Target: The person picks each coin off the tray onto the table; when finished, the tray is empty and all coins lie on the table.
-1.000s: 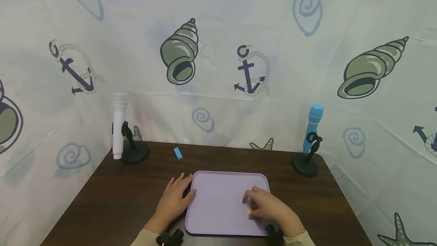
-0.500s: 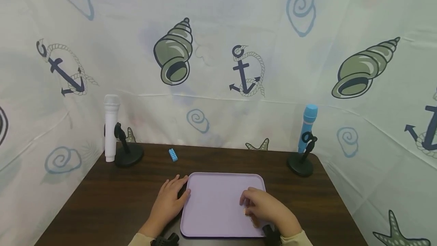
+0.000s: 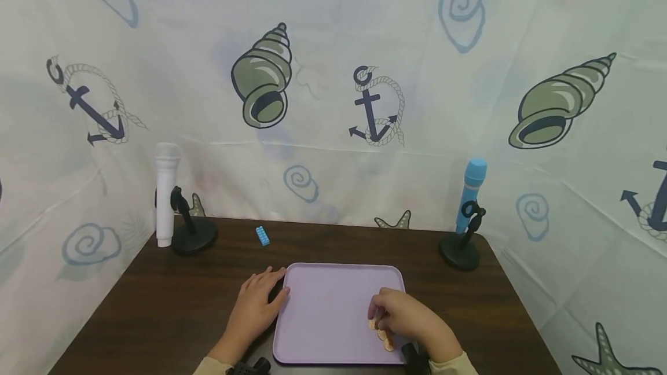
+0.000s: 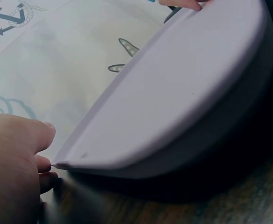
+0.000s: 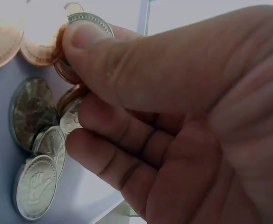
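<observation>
A lilac tray (image 3: 328, 305) lies on the dark wooden table. My left hand (image 3: 272, 293) rests flat on the table, fingers straight against the tray's left edge; in the left wrist view its fingers (image 4: 19, 158) touch the tray's rim (image 4: 183, 107). My right hand (image 3: 376, 320) is over the tray's near right part and pinches several coins (image 5: 87, 21) between thumb and fingers. More silver coins (image 5: 36, 186) and copper coins (image 5: 1, 42) lie on the tray beside it, and some (image 3: 384, 337) show under the hand.
A small blue brick (image 3: 263, 235) lies at the back left of the table. A white microphone (image 3: 165, 192) stands on a black stand at the far left corner and a blue microphone (image 3: 471, 190) at the far right. Patterned cloth hangs close on three sides.
My right hand has drawn slightly toward the tray's near right corner, and coins now show beneath it. The left hand stays at the tray's left edge.
</observation>
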`<state>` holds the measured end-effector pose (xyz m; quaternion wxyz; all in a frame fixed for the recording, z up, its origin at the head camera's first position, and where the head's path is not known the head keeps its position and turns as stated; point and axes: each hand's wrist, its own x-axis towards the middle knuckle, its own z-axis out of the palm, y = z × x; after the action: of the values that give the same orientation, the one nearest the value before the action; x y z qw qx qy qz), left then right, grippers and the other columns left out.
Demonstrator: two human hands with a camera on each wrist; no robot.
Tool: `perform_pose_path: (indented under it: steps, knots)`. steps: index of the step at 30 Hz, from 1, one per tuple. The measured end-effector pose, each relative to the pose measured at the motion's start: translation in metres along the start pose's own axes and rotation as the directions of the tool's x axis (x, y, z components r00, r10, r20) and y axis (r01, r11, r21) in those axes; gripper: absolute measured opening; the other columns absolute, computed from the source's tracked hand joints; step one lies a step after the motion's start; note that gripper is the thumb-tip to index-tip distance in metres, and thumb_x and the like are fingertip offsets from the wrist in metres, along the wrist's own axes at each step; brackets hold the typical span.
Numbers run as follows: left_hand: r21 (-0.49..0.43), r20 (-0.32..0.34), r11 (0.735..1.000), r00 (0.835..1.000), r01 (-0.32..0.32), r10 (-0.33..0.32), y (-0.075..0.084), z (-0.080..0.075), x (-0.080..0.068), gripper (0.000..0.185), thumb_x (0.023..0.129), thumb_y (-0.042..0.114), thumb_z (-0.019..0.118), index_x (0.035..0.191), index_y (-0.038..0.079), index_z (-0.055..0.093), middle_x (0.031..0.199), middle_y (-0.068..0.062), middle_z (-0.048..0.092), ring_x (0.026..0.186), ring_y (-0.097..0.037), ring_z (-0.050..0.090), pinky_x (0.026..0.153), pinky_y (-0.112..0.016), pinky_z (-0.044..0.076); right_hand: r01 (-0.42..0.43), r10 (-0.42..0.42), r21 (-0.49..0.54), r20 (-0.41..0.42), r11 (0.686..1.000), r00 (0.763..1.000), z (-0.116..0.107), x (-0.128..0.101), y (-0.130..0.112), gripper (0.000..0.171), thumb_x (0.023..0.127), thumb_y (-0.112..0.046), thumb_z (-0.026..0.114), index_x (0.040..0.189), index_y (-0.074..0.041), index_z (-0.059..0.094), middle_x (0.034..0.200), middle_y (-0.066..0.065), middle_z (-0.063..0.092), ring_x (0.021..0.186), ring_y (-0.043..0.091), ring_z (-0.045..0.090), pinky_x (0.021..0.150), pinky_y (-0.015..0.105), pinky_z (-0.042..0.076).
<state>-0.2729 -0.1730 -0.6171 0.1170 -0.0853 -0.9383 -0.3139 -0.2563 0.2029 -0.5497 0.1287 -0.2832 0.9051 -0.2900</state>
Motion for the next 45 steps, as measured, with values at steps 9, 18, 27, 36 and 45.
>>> perform_pose_path:
  steps: [9, 18, 27, 36, 45]
  knots:
    - [-0.005, 0.012, 1.000, 1.000, 0.023, -0.023, -0.003, -0.007, 0.000, 0.055, 0.105, 0.041, 0.071, 0.154, 0.017, 0.064, 0.157, -0.007, 0.065, 0.158, -0.038, 0.048, 0.130, -0.069, 0.022, 0.006, -0.007, 0.076, 0.006, 0.997, 1.000, -0.008, 0.009, 0.000, 0.013, 0.102, -0.016, 0.076, 0.094, -0.020, 0.068, 0.085, -0.009, 0.064, 0.071, 0.001, 0.057, 0.062, 0.022, 0.052]
    - [-0.019, 0.018, 1.000, 1.000, 0.020, -0.020, -0.005, -0.003, 0.005, 0.055, 0.106, 0.041, 0.071, 0.155, 0.018, 0.062, 0.158, -0.008, 0.064, 0.158, -0.038, 0.047, 0.131, -0.068, 0.020, 0.030, -0.028, 0.429, -0.012, 0.903, 1.000, -0.016, 0.010, 0.031, 0.009, 0.107, -0.024, 0.071, 0.103, -0.015, 0.072, 0.095, 0.006, 0.069, 0.070, 0.008, 0.056, 0.057, 0.023, 0.048]
    - [-0.026, 0.031, 1.000, 0.999, 0.008, -0.007, -0.005, -0.001, 0.004, 0.054, 0.106, 0.040, 0.070, 0.155, 0.018, 0.063, 0.158, -0.008, 0.064, 0.159, -0.038, 0.046, 0.131, -0.068, 0.020, 0.127, -0.011, 0.760, -0.156, 0.638, 0.988, -0.012, -0.006, 0.081, 0.027, 0.109, -0.006, 0.062, 0.128, 0.011, 0.052, 0.093, -0.006, 0.061, 0.060, 0.010, 0.040, 0.048, 0.027, 0.032]
    - [-0.057, 0.037, 0.998, 0.999, 0.009, -0.007, -0.002, -0.006, 0.005, 0.051, 0.107, 0.038, 0.070, 0.153, 0.017, 0.065, 0.157, -0.007, 0.065, 0.158, -0.038, 0.047, 0.131, -0.067, 0.020, -0.037, 0.486, 0.763, -0.372, 0.645, 0.791, -0.022, -0.018, 0.107, 0.037, 0.100, -0.034, 0.081, 0.123, -0.005, 0.075, 0.103, 0.006, 0.075, 0.058, 0.009, 0.048, 0.050, 0.021, 0.041]
    - [-0.105, 0.052, 0.993, 0.997, 0.055, -0.050, -0.002, -0.007, 0.006, 0.048, 0.108, 0.037, 0.068, 0.152, 0.016, 0.066, 0.157, -0.012, 0.065, 0.158, -0.039, 0.047, 0.131, -0.068, 0.018, -0.203, 0.642, 0.721, -0.406, 0.662, 0.650, -0.025, -0.023, 0.116, 0.032, 0.101, -0.032, 0.080, 0.126, -0.011, 0.079, 0.103, 0.007, 0.079, 0.060, 0.012, 0.058, 0.049, 0.022, 0.049]
